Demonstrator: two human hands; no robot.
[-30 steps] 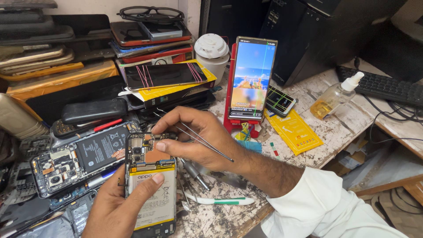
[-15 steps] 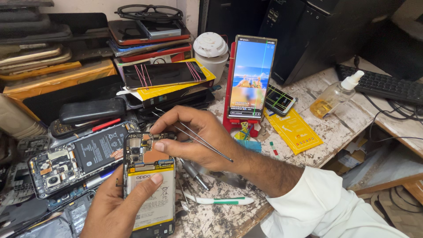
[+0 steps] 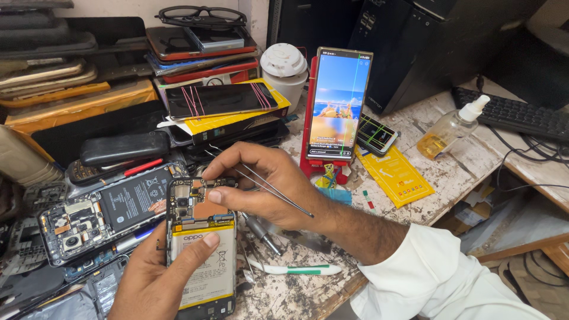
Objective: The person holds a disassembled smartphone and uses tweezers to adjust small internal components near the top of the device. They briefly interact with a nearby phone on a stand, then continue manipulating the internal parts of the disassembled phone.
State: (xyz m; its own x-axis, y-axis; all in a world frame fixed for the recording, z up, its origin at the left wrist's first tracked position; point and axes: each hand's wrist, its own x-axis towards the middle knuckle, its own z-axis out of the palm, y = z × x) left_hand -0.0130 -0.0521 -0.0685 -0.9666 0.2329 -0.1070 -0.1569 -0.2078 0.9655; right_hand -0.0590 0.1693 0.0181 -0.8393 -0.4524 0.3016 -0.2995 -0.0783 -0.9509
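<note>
Head view, right hand (image 3: 267,186) pinching tweezers (image 3: 261,181), apparently

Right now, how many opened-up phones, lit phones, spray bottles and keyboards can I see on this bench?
Opened-up phones: 2, one under the left hand and right hand, one beside it
Lit phones: 1, upright on the red stand
Spray bottles: 1
Keyboards: 1
Total: 5
</note>
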